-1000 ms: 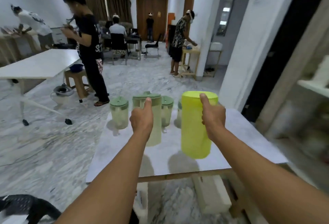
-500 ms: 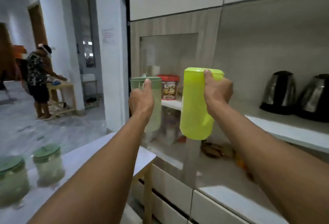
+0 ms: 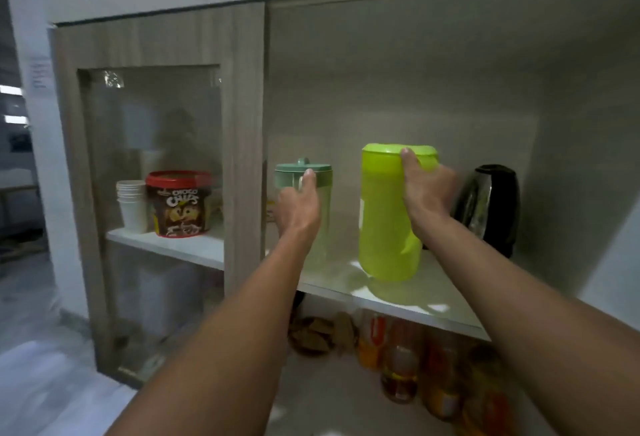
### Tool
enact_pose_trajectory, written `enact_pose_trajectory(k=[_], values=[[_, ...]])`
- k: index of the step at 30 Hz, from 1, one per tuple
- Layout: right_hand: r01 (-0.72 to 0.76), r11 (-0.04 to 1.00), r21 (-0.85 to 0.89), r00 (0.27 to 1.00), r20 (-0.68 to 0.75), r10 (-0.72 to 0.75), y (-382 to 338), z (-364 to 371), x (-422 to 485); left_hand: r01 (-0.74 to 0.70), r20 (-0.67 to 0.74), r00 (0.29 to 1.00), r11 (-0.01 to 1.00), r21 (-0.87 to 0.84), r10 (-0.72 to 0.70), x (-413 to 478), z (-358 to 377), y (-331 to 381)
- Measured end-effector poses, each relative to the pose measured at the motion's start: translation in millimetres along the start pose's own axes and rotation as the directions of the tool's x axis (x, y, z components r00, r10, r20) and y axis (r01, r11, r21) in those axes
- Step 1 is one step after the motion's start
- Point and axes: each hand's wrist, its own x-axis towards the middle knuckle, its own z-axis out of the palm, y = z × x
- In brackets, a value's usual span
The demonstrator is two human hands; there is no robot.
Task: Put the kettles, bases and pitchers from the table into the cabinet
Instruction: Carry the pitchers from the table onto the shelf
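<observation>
My left hand [image 3: 298, 205] grips the handle of a clear pitcher with a pale green lid [image 3: 320, 172], held at the left of the open cabinet shelf [image 3: 398, 300]. In my right hand [image 3: 427, 193] is a bright yellow-green pitcher [image 3: 382, 221], gripped by its handle, its base at or just above the white shelf. A dark steel kettle [image 3: 491, 207] stands on the same shelf right behind my right hand.
A wood-framed glass door [image 3: 242, 144] stands left of the opening; behind it are a red-lidded Choco Chips tub [image 3: 178, 201] and stacked paper cups [image 3: 131, 205]. Bottles and jars [image 3: 401, 363] fill the shelf below. The cabinet's side wall [image 3: 588, 158] closes the right.
I turned from the table to the cabinet and carried both pitchers forward into the shelf opening. The table and the room have left view.
</observation>
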Motion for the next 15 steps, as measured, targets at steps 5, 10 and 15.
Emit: enact_pose_trajectory(k=[5, 10, 15], values=[[-0.031, 0.999, -0.018, 0.999, 0.036, 0.032, 54, 52, 54, 0.054, -0.034, 0.998, 0.997, 0.06, -0.052, 57, 60, -42], [-0.09, 0.996, 0.014, 0.99, 0.11, 0.088, 91, 110, 90, 0.085, 0.001, 0.996, 0.987, 0.138, -0.086, 120, 101, -75], [-0.112, 0.993, 0.046, 0.986, 0.132, 0.105, 125, 166, 132, 0.018, 0.011, 1.0, 0.991, 0.131, -0.02, 191, 143, -112]])
